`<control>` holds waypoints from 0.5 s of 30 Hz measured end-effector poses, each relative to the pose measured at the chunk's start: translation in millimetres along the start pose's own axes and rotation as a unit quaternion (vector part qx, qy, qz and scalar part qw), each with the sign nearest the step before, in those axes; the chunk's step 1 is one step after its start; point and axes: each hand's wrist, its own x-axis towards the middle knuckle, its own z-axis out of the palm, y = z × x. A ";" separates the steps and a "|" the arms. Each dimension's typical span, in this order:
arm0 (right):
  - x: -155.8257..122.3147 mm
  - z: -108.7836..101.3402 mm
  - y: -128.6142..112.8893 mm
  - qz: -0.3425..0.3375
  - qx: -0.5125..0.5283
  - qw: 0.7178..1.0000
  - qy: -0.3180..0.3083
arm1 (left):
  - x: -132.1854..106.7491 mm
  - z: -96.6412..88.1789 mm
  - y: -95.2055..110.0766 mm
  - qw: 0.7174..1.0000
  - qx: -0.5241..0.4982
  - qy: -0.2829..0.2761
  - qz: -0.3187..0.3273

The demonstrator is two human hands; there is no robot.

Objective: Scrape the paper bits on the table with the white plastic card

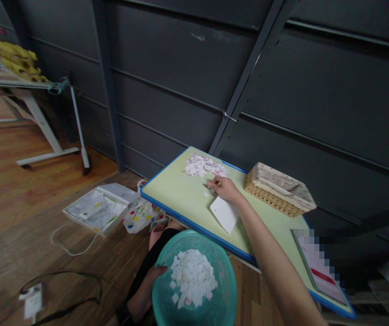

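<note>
A round green plastic basket point(228, 276) rests in my lap with a heap of small white paper pieces point(194, 276) in it. My left hand point(149, 287) grips its left rim, thumb over the edge. Over the pale yellow tabletop point(167, 181), my right hand point(226, 188) has its fingers pinched together; what is between them is too small to make out. Under that hand's wrist lies a white card point(224, 213) with a small hole. Just beyond the fingers spreads a pile of white and pinkish paper scraps point(204, 165).
A lined wicker basket point(276, 199) stands at the table's back right. Nearer sits a flat pinkish sheet or board point(321, 267), partly pixelated. On the floor at left are an open white box point(96, 210), a spotted plastic bag point(143, 213) and a cabled white device point(32, 301). Dark metal panels rise behind.
</note>
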 end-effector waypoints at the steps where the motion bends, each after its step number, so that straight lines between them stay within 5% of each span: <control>1: -0.6 0.5 -0.8 -0.004 0.006 1.000 0.003 | 0.0 0.2 -0.7 1.000 0.006 0.004 0.006; 8: 0.3 -3.0 1.2 0.019 0.085 0.995 0.047 | 1.0 0.9 -3.7 0.999 0.032 0.018 0.024; 15: -21.5 -11.8 -3.8 0.123 0.145 0.956 0.222 | 0.9 0.4 0.6 1.000 0.003 0.009 0.003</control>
